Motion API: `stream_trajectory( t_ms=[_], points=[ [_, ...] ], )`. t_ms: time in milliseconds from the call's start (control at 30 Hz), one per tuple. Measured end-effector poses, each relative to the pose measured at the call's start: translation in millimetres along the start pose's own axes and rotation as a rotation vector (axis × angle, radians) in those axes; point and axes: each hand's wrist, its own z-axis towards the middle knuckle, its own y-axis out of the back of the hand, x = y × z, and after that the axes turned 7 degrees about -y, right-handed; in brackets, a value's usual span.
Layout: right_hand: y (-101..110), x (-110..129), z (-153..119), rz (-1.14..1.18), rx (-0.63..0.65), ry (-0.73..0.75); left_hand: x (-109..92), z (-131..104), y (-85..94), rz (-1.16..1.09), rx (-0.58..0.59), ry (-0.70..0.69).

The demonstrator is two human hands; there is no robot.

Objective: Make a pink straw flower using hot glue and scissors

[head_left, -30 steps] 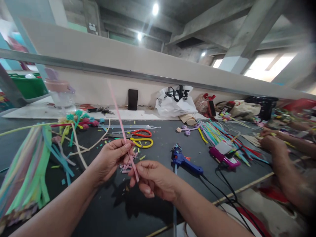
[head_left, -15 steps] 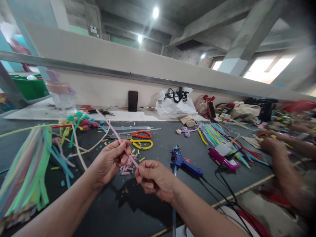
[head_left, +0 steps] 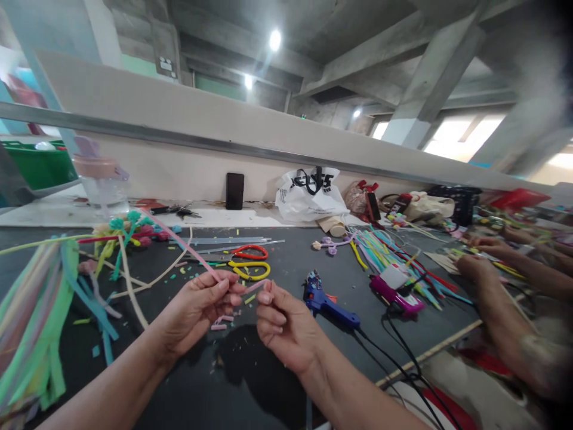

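Note:
A long pink pipe cleaner (head_left: 181,240) runs from the upper left down through my left hand (head_left: 201,304), whose thumb and fingers pinch it. Its short end reaches across to my right hand (head_left: 286,319), where the thumb and forefinger are closed on the tip. Both hands are held above the dark table. Just behind them lie scissors (head_left: 249,270) with one red and one yellow handle loop. Small cut pink pieces (head_left: 219,326) are scattered below my left fingers. A blue glue gun (head_left: 330,303) rests to the right of my right hand.
Bundled pastel pipe cleaners (head_left: 38,316) lie at the left, coloured ones (head_left: 380,251) at the right. A purple device (head_left: 396,298) with black cables sits near the right edge. Behind are a phone (head_left: 235,191), a white bag (head_left: 311,194) and a bottle (head_left: 99,182). Another person's hands (head_left: 477,266) work at right.
My right hand has turned upward and risen slightly at the short end of the pink pipe cleaner. The long end tilts further left. The whole view has shifted a little.

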Motion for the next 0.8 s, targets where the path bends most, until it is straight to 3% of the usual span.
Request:
stream_trajectory(
  t_ms=[200, 400, 500, 600, 700, 800],
  points=[
    [0.0, 7.0, 7.5, 0.096, -0.170, 0.158, 12.5, -4.7, -15.7, 0.088, 0.072, 0.031],
    [-3.7, -0.4, 12.4, -0.153, -0.380, 0.271, 17.6, -9.2, -26.1, 0.141, 0.074, -0.014],
    [-2.4, -3.6, 15.4, -0.468, -0.527, 0.393, 17.5, -10.5, -26.1, 0.157, 0.081, -0.004],
    [2.0, -1.8, 17.1, -0.961, -0.601, 0.607, 16.4, -11.5, -27.2, 0.143, 0.096, -0.009],
    [8.0, 3.1, 15.4, -1.462, -0.555, 0.811, 13.8, -12.4, -28.3, 0.099, 0.092, -0.027],
    [12.2, 7.9, 12.0, -1.802, -0.462, 0.918, 10.1, -12.2, -27.1, 0.068, 0.075, -0.032]
  ],
)
